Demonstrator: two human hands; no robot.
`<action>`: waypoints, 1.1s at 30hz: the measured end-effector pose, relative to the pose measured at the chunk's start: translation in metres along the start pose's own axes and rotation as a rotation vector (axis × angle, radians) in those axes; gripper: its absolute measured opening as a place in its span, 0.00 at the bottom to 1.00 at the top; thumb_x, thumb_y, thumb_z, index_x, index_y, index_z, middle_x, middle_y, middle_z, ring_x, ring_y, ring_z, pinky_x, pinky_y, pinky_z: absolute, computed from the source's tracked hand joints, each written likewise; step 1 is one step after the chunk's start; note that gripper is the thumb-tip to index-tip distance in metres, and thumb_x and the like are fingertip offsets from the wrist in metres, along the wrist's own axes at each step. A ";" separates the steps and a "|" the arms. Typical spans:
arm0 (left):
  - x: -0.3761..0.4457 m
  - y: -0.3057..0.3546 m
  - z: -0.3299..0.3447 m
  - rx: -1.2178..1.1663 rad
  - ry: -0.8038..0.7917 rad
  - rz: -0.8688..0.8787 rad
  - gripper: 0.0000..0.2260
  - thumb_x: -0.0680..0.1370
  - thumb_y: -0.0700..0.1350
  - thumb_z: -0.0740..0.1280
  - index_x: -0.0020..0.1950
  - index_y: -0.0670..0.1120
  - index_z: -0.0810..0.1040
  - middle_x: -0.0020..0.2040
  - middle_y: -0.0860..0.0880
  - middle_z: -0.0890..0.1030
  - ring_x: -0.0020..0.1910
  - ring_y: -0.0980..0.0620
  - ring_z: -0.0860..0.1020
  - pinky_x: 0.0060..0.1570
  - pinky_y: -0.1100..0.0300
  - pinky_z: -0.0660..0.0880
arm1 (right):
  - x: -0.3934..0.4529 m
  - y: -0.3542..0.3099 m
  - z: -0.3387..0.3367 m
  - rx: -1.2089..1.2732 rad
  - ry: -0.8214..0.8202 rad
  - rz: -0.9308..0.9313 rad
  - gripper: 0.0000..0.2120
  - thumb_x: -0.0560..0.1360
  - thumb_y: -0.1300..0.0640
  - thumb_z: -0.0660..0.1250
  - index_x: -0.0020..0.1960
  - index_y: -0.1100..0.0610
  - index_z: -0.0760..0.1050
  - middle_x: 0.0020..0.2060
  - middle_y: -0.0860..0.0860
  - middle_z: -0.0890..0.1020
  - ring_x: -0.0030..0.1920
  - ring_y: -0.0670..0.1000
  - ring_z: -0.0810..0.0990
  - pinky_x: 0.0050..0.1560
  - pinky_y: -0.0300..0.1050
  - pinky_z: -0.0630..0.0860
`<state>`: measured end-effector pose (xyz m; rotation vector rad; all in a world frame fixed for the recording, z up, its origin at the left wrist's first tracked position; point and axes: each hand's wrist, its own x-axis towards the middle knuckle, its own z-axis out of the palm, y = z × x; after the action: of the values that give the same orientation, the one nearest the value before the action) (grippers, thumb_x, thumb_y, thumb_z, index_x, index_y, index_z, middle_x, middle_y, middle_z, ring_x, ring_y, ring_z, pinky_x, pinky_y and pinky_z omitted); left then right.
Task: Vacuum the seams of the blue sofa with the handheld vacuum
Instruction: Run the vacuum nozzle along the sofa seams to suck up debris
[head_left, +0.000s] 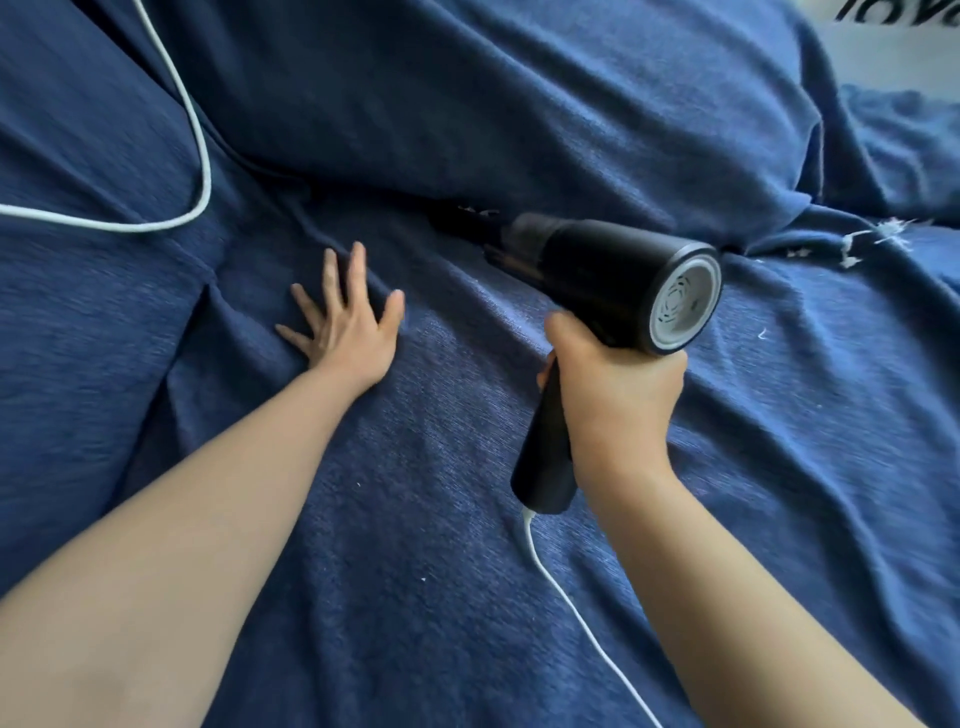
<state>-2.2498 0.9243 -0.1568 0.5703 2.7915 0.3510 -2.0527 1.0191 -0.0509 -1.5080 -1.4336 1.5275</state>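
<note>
My right hand (613, 384) grips the handle of a black handheld vacuum (602, 275). Its nozzle points up-left into the dark seam (457, 218) between the seat and the back cushion of the blue sofa (415, 467). The nozzle tip is hidden in that gap. My left hand (348, 317) lies flat on the seat fabric with fingers spread, left of the vacuum. White scraps (878, 236) lie along the seam to the right.
A white cord (566, 608) runs from the vacuum handle's base down across the seat. Another loop of white cord (197, 156) lies over the upper left cushion. The blue cover is wrinkled around both hands. A pale printed object (898, 31) shows at top right.
</note>
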 end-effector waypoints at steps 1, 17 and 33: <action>-0.003 0.003 0.004 0.057 -0.028 0.015 0.29 0.79 0.65 0.51 0.77 0.64 0.42 0.79 0.55 0.39 0.76 0.36 0.38 0.66 0.27 0.39 | -0.002 0.000 0.001 0.000 -0.001 -0.027 0.18 0.56 0.46 0.68 0.33 0.61 0.75 0.28 0.58 0.80 0.37 0.66 0.83 0.46 0.63 0.82; -0.005 0.005 0.016 0.203 -0.057 0.017 0.31 0.76 0.68 0.50 0.76 0.66 0.41 0.79 0.52 0.38 0.76 0.36 0.35 0.65 0.24 0.38 | 0.011 -0.015 0.013 -0.389 -0.179 -0.364 0.12 0.68 0.49 0.76 0.43 0.48 0.72 0.35 0.48 0.80 0.44 0.58 0.82 0.46 0.51 0.78; -0.015 0.024 0.003 0.342 -0.145 -0.030 0.34 0.70 0.52 0.38 0.77 0.60 0.37 0.79 0.48 0.35 0.75 0.34 0.35 0.66 0.24 0.42 | 0.041 0.006 -0.012 -0.952 -0.408 -1.125 0.20 0.55 0.56 0.82 0.39 0.58 0.73 0.29 0.53 0.78 0.26 0.58 0.78 0.32 0.44 0.56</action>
<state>-2.2273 0.9399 -0.1492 0.5985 2.7291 -0.1725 -2.0491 1.0587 -0.0683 -0.4243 -2.7814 0.4122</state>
